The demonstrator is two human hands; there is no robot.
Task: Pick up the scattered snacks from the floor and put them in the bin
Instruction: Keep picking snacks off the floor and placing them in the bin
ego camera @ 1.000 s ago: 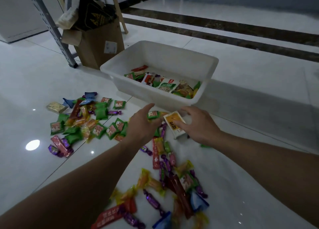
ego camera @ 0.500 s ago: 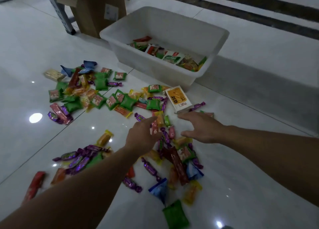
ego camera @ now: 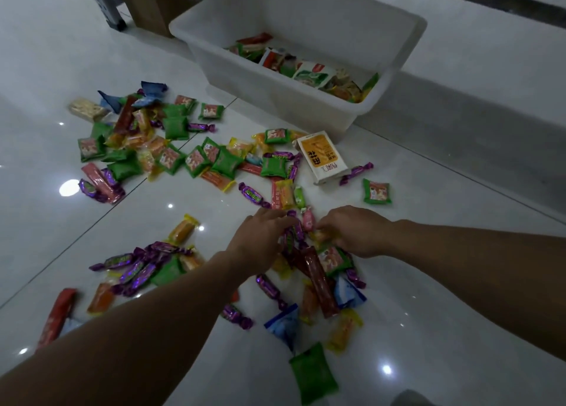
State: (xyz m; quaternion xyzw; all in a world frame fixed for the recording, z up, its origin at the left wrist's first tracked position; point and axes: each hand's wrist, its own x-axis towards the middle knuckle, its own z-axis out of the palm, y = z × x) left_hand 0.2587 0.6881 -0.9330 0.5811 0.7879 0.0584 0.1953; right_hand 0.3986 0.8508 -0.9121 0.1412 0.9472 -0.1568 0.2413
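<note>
Floor (ego camera: 61, 53): pale polished tile, mirror-glossy, throws lights back as hard white spots. Bin (ego camera: 275, 93): white plastic, smooth, dull satin, faintly translucent. Purple twist sweets (ego camera: 251, 195): crinkled foil-like film, shiny. Green packets (ego camera: 226, 162): plastic film, soft sheen, creased. Carton (ego camera: 321, 157): printed paperboard, near matt. Brown box (ego camera: 153, 4): plain cardboard, matt. Grey leg (ego camera: 104, 1): looks like painted metal, low shine.
</note>
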